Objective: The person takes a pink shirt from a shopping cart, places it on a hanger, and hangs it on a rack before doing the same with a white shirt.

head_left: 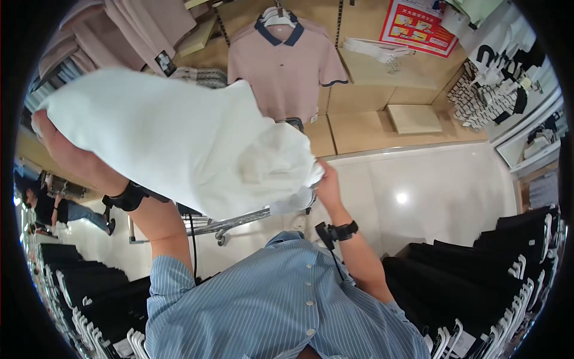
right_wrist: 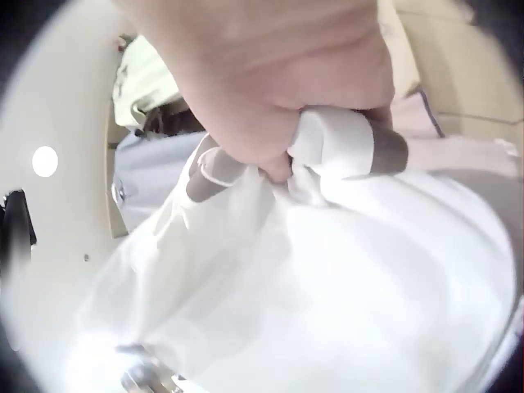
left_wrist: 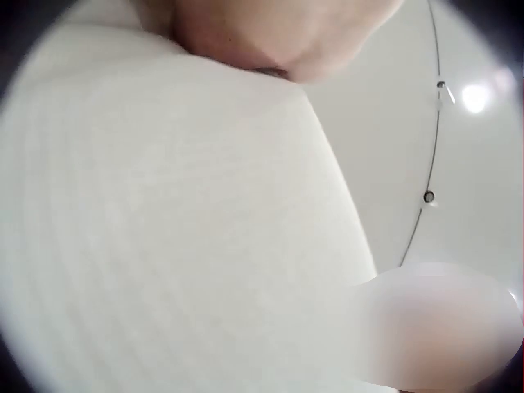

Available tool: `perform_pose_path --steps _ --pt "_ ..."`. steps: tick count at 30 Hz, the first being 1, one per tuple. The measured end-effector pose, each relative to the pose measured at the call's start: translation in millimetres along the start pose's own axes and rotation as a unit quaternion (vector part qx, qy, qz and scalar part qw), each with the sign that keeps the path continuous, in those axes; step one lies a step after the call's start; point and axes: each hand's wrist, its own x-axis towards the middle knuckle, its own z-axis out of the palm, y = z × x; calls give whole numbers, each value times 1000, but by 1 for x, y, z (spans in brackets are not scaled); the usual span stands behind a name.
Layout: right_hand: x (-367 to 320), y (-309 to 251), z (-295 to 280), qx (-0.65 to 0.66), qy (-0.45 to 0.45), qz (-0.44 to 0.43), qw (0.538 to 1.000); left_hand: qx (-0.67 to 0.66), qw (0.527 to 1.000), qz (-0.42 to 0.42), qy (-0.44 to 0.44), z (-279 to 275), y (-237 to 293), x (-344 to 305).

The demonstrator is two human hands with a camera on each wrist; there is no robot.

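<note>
A white shirt (head_left: 149, 137) is stretched between both hands in front of the body, covering part of the cart behind it. My left hand (head_left: 60, 142) grips its far left edge, with fingers partly hidden by the cloth. In the left wrist view, skin of the hand (left_wrist: 278, 33) presses against the smooth white fabric (left_wrist: 180, 213). My right hand (head_left: 327, 184) holds the bunched narrow end at the right. From the right wrist view, its fingers (right_wrist: 274, 168) pinch the cloth beside a folded collar-like band (right_wrist: 336, 143), with the shirt's body hanging below.
A pink polo shirt (head_left: 284, 66) hangs on the wall display ahead. Beneath the white shirt stands a metal cart (head_left: 239, 216). Racks of black clothes (head_left: 439, 272) flank the body on both sides. Another person (head_left: 78, 212) is far left. Shelves line the wall.
</note>
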Motion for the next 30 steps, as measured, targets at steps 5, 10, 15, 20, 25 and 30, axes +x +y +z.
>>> perform_pose_path --steps 5,10,15,20,25,30 --pt "22 -90 -73 27 134 -47 990 188 981 38 -4 -1 -93 -10" --pt "34 -184 -90 196 176 -40 964 -165 901 -341 213 21 -181 -56" --pt "25 -197 -119 304 113 -128 937 -235 865 -422 132 53 -223 -126" --pt "-12 -227 -160 167 269 -300 900 -297 843 -447 43 91 -193 -148" --pt "-42 -231 -175 -240 560 -421 672 -389 762 -472 -215 118 -152 -189" --pt "-43 -228 -195 -296 587 -412 630 -495 568 -428 -499 136 -99 -246"
